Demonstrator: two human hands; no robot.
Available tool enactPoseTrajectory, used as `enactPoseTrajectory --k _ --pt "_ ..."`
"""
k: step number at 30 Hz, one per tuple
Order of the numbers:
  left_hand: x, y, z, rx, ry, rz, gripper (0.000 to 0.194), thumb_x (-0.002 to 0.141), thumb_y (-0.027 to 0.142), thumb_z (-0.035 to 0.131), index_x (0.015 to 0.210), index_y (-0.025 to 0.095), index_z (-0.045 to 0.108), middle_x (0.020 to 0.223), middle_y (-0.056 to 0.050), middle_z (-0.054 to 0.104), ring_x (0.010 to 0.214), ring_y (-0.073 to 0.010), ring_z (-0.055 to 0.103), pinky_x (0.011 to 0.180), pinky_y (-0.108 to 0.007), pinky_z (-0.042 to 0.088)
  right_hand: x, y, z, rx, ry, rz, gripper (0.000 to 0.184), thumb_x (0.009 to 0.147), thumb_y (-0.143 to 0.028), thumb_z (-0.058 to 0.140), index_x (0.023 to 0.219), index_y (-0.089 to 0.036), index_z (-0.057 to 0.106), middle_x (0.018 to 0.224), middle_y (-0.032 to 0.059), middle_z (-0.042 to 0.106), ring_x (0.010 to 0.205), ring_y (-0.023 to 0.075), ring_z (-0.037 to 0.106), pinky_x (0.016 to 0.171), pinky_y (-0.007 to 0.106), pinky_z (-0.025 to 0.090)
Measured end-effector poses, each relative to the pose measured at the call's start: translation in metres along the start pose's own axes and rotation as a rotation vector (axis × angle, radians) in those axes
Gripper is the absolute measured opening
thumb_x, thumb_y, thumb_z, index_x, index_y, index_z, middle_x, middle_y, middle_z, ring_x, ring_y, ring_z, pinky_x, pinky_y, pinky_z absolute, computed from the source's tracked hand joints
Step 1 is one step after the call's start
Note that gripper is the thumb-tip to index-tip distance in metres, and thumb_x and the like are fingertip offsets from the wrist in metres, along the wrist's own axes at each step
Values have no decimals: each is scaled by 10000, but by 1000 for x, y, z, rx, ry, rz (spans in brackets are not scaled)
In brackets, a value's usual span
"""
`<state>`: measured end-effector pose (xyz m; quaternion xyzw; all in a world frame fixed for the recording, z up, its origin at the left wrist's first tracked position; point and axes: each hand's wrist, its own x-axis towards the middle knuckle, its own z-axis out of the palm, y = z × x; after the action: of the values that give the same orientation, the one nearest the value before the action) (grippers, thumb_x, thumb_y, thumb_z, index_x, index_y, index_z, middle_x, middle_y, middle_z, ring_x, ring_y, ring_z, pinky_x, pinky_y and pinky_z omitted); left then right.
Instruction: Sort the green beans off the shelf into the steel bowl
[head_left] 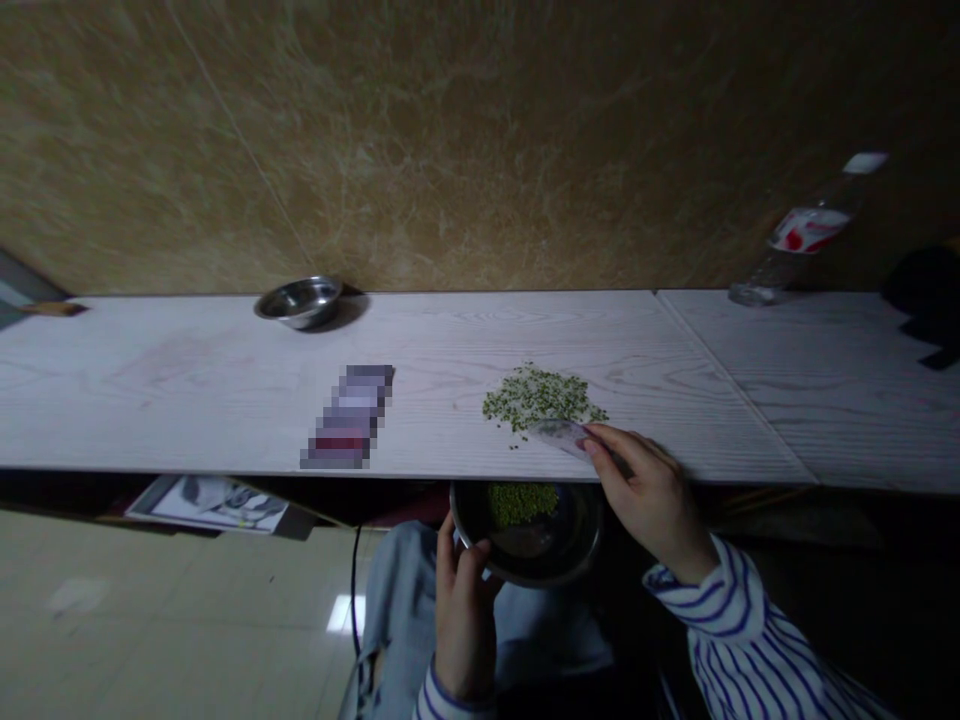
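- The right hand (646, 492) was at the table's front edge, right of center, with its fingers (609, 447) closed on a translucent card (559, 437), pinching it between fingertips and thumb side.
- The card lay against the lower edge of a loose pile of small green beans (540, 397), which sat on the white wood-grain table (172, 382) just above the right hand. The step in hand looked like moving the beans off the tabletop with the card.
- The left hand (465, 622), at bottom center, gripped the rim of a steel bowl (529, 540), its fingers wrapped around the edge and the bowl held tilted just below the table's front edge.
- A smaller heap of the same beans (521, 503) lay inside the bowl, toward its upper side.
- A striped shirt sleeve (742, 640) covered the right forearm, and pale jeans (409, 590) showed under the bowl.
- Along the table's far edge stood a second steel bowl (298, 302) at upper left and a clear plastic bottle (806, 230) with a red-and-white label at upper right.
- A pixelated flat object (349, 415) lay left of the beans.
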<state>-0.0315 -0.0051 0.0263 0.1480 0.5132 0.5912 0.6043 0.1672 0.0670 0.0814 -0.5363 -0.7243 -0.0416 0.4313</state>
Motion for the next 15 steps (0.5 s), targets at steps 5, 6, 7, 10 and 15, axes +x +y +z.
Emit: enactPoseTrajectory --k 5,6,7,10,15 --pt "1 0 -2 64 10 74 313 820 318 663 1126 252 677 1439 -139 547 1216 -324 595 788 -357 572 2 -8 1 4 -42 -51 192 982 -204 561 1065 -156 727 924 101 795 824 238 754 749 363 595" --pt "1 0 -2 73 12 79 293 823 316 658 1108 248 681 1441 -142 544 1204 -323 604 785 -359 575 3 -10 1 9 -48 -62 191 983 -200 559 1063 -152 727 920 102 794 821 237 753 743 363 594" --pt "0 0 -2 76 14 76 289 829 315 651 1109 250 680 1444 -142 542 1188 -320 613 779 -361 577 3 -11 1 13 -53 -71 190 984 -197 558 1060 -152 726 921 101 794 821 236 751 741 364 593" --pt "1 1 -3 83 25 70 328 837 328 641 1156 260 672 1459 -138 532 1196 -325 607 763 -355 578 4 -14 1 14 -54 -85 183 988 -193 552 1056 -168 720 924 92 795 822 232 750 746 364 589" --pt "3 0 -6 97 -1 81 403 834 362 650 1222 255 677 1494 -134 496 1298 -352 534 777 -326 566 2 -20 4 44 -75 -91 178 987 -184 560 1073 -174 715 901 79 785 805 219 739 747 357 573"
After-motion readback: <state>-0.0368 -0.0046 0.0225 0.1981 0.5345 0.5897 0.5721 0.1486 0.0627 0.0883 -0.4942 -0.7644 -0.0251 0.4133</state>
